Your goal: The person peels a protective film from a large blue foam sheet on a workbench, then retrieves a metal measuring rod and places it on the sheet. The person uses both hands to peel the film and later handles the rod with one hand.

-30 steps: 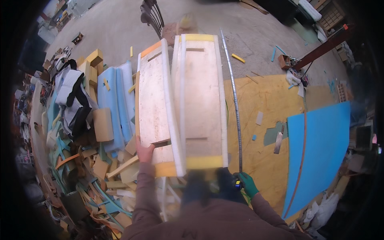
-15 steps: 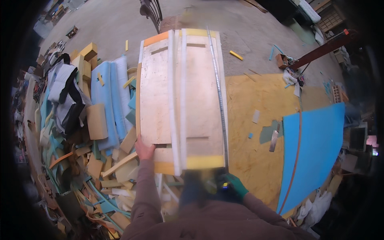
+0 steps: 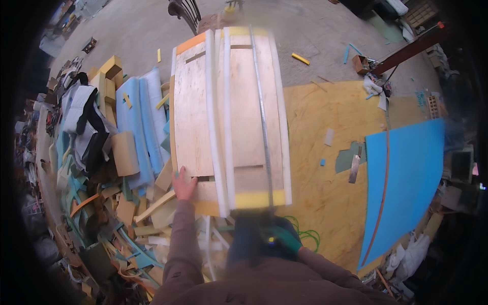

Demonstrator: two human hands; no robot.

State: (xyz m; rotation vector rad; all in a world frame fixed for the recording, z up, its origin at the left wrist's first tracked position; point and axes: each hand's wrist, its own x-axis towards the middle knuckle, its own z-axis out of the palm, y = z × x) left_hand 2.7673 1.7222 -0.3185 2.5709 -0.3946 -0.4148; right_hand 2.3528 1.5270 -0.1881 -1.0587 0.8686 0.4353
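Gripping the plywood frame (image 3: 229,117), left hand (image 3: 184,185) presses flat on its near edge.

A: What lies left of the work area?
B: A heap of foam offcuts (image 3: 101,213), tan and teal, with two pale blue foam rolls (image 3: 140,127) beside it and a dark and white bundle of cloth (image 3: 84,117) farther left.

A: And to the right?
B: A plywood sheet (image 3: 325,168) on the concrete floor (image 3: 315,30), with a blue foam sheet (image 3: 406,178) over its right part and a green hose (image 3: 305,235) near. Far off stand a dark chair (image 3: 184,11) and a yellow stick (image 3: 300,58).
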